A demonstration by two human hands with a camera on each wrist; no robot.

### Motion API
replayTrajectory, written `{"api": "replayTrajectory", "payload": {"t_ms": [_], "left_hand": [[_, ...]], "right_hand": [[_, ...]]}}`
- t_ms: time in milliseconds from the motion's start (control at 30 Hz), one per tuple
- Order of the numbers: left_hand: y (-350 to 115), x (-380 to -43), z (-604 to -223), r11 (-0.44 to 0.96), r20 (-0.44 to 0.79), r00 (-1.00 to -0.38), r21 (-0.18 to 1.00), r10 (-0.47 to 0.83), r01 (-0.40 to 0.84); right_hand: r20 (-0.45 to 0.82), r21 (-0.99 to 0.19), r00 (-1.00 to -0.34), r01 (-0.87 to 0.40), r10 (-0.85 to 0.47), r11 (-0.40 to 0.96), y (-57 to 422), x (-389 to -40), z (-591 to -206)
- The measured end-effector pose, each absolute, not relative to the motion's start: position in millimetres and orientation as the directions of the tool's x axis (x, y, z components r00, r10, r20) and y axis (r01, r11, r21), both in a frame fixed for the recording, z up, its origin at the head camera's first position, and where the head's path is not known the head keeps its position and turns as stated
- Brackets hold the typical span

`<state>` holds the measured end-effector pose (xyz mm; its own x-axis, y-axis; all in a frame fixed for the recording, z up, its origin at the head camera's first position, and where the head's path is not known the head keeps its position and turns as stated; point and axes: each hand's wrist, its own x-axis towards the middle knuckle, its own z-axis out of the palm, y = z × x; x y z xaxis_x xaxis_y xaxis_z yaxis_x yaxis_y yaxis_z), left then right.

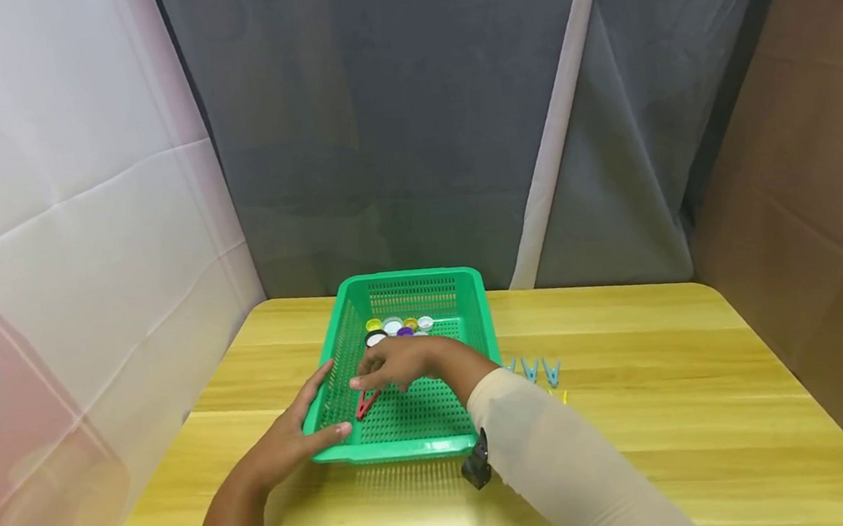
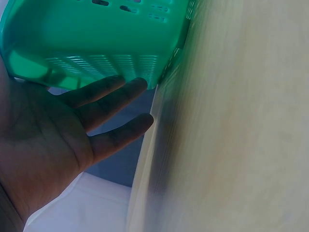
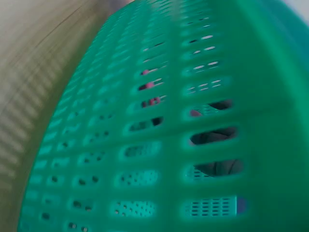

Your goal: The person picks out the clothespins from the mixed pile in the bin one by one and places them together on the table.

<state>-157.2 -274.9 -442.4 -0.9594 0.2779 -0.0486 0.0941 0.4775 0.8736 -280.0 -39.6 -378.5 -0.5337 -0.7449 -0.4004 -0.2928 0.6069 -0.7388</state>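
Observation:
A green plastic basket (image 1: 408,449) with slotted sides stands on the table. My left hand (image 1: 283,446) rests at its near left corner, thumb on the rim and fingers extended along the outer side. In the left wrist view, three straight fingers of the left hand (image 2: 63,121) show beside the basket wall (image 2: 106,36). My right hand (image 1: 400,361) is inside the basket, bent fingers right over a red clothespin (image 1: 366,404). Whether they pinch it is hidden. Several bottle caps (image 1: 393,326), white, yellow, purple and others, lie in the basket's far part. Through the slots, the right wrist view shows red bits.
Right of the basket, blue clothespins (image 1: 551,372) lie in a row on the wooden table (image 1: 675,408). Yellow clothespins (image 1: 557,395) show partly behind the right sleeve (image 1: 566,451). A grey curtain (image 1: 395,132) hangs behind the table, with a white cloth wall (image 1: 81,159) at left.

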Motion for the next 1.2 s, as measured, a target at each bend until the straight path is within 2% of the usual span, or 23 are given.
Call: {"api": "replayTrajectory", "payload": {"t_ms": [267, 567, 867, 1200], "left_hand": [[-274.5, -158.8, -444.7, 0.472, -0.044, -0.959, 0.876, 0.281, 0.098], [-273.5, -157.7, -442.6, 0.476, -0.051, -0.959, 0.874, 0.28, 0.093], [-273.2, -158.3, -442.1, 0.478, -0.045, -0.959, 0.873, 0.279, 0.098], [-273.4, -157.6, -441.9, 0.471, -0.056, -0.959, 0.878, 0.278, 0.085]], "right_hand": [[-0.458, -0.683, -0.507, -0.325, -0.73, 0.654, -41.2, -278.3, -387.6], [-0.468, -0.636, -0.492, -0.389, -0.734, 0.666, -43.7, -276.1, -390.6], [-0.471, -0.638, -0.496, -0.38, -0.729, 0.67, -43.1, -278.1, -390.4], [-0.513, -0.627, -0.472, -0.365, -0.717, 0.688, -45.6, -276.5, -392.4]]}}
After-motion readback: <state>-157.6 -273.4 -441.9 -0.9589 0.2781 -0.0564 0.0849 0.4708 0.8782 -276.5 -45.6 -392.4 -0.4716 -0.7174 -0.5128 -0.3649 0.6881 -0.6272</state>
